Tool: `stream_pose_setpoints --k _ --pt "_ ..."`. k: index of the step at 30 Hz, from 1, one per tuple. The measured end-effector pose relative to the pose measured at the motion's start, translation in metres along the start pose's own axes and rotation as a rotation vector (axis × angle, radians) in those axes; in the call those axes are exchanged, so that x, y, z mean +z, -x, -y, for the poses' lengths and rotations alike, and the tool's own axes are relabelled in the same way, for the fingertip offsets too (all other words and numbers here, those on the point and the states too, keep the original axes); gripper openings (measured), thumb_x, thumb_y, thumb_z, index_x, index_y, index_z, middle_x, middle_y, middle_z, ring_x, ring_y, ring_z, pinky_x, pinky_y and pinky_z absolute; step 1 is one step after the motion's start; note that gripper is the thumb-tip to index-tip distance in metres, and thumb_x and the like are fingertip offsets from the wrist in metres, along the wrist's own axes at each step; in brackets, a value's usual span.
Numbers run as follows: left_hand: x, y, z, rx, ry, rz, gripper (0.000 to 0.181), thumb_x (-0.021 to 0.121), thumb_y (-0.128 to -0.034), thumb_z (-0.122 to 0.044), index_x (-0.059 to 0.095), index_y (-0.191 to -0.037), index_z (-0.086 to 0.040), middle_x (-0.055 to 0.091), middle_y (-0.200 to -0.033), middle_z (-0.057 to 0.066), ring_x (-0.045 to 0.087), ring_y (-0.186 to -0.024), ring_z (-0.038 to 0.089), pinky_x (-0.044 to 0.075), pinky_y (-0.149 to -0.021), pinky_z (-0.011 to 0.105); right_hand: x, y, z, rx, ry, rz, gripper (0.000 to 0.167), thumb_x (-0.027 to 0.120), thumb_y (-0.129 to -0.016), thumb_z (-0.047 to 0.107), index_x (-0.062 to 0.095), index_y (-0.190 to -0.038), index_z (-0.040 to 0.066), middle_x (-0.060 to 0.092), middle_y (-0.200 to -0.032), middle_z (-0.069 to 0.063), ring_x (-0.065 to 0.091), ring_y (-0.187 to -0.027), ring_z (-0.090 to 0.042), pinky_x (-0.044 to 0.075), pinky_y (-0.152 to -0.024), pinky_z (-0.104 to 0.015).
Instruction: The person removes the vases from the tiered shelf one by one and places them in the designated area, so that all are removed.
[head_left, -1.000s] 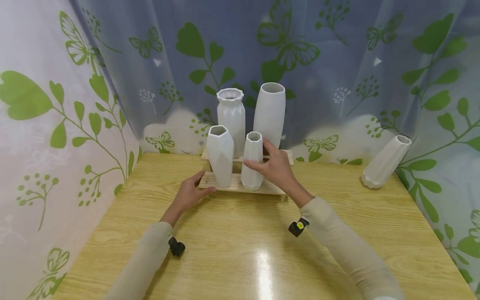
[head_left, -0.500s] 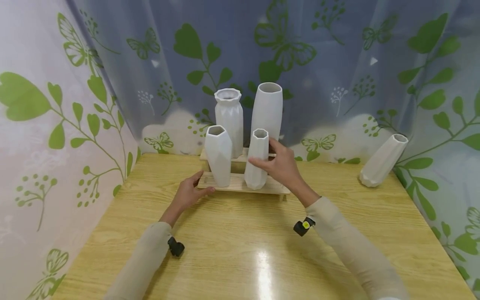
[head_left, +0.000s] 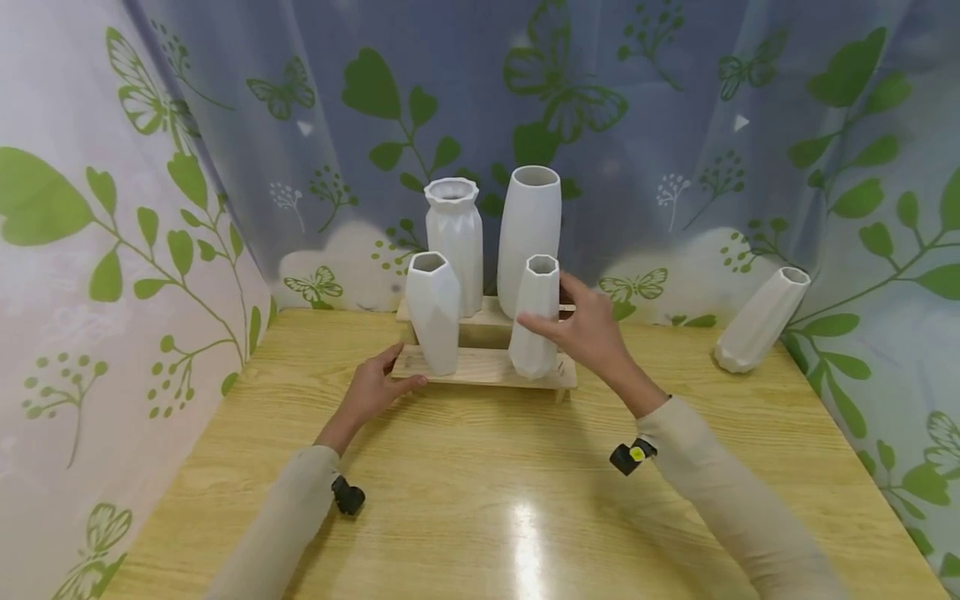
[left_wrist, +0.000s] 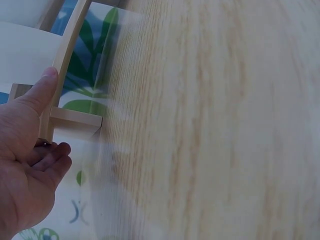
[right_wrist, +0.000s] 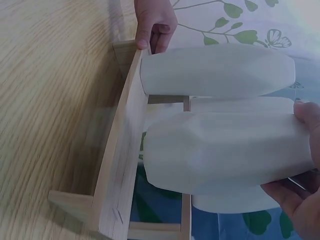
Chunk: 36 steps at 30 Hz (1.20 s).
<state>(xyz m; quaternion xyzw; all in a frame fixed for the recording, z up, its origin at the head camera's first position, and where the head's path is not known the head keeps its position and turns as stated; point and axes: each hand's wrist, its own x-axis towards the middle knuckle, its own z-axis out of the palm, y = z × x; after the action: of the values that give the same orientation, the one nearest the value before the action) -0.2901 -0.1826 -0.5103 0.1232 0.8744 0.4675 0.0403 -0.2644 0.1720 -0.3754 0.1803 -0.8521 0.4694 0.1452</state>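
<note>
Plainly, in the head view, the right hand (head_left: 592, 329) grasps a slim fluted vase (head_left: 534, 325), upright at the front step of a wooden stand (head_left: 480, 367), near its 3 o'clock end. At the stand's 9 o'clock end, the left hand (head_left: 372, 390) pinches that step. An angular vase (head_left: 435, 312) stands between them; behind, a ruffle-rimmed vase (head_left: 455, 250) is at 11 o'clock and a tall smooth vase (head_left: 529, 242) at 1. Another white vase (head_left: 761, 321) tilts well apart at 3.

In the left wrist view, at 9 o'clock, the thumb presses the step's edge, fingers curled at its end.

In the right wrist view, at 4 o'clock, thumb and fingers grip the fluted vase's upper end; I cannot tell whether its base touches the step.
</note>
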Motion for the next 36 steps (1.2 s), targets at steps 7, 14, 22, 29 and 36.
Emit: stream_pose_setpoints --k 7,14,22,29,36 --pt "-0.001 0.0 -0.003 -0.006 -0.012 0.008 0.099 0.079 -0.0889 -0.046 0.029 -0.16 0.001 0.03 -0.163 0.023 0.04 -0.144 0.045 0.046 -0.109 0.052 -0.015 0.004 -0.006 0.017 0.031 -0.048 0.073 0.088 -0.083 0.036 0.057 -0.143 0.01 0.07 -0.118 -0.015 0.07 -0.107 -0.031 0.061 -0.084 -0.048" --pt "-0.003 0.002 -0.004 -0.012 -0.016 0.01 0.096 0.079 -0.0906 -0.043 0.028 -0.16 0.0 0.029 -0.164 0.022 0.039 -0.144 0.045 0.046 -0.109 0.052 -0.026 0.008 -0.01 0.019 0.059 -0.081 0.069 0.088 -0.083 0.034 0.059 -0.141 0.009 0.071 -0.117 -0.017 0.071 -0.106 -0.032 0.062 -0.083 -0.049" --pt "-0.002 0.001 -0.003 -0.01 -0.009 0.015 0.098 0.079 -0.0898 -0.045 0.028 -0.161 0.0 0.028 -0.164 0.022 0.039 -0.145 0.045 0.046 -0.109 0.052 -0.039 0.014 -0.019 0.052 0.093 -0.119 0.068 0.089 -0.082 0.033 0.06 -0.138 0.008 0.071 -0.117 -0.017 0.071 -0.106 -0.033 0.062 -0.082 -0.05" --pt "-0.001 0.001 0.0 -0.004 -0.002 0.015 0.099 0.078 -0.0895 -0.046 0.027 -0.161 0.0 0.028 -0.165 0.021 0.039 -0.145 0.045 0.046 -0.109 0.052 -0.052 0.019 -0.028 0.075 0.118 -0.162 0.067 0.088 -0.083 0.034 0.061 -0.137 0.006 0.071 -0.118 -0.02 0.071 -0.105 -0.036 0.062 -0.08 -0.05" --pt "0.0 0.0 0.0 0.006 0.012 0.009 0.099 0.078 -0.0889 -0.048 0.028 -0.161 -0.001 0.028 -0.165 0.021 0.039 -0.145 0.045 0.046 -0.109 0.053 -0.063 0.022 -0.039 0.065 0.14 -0.218 0.061 0.088 -0.083 0.032 0.064 -0.132 0.005 0.072 -0.116 -0.019 0.071 -0.103 -0.035 0.062 -0.079 -0.05"
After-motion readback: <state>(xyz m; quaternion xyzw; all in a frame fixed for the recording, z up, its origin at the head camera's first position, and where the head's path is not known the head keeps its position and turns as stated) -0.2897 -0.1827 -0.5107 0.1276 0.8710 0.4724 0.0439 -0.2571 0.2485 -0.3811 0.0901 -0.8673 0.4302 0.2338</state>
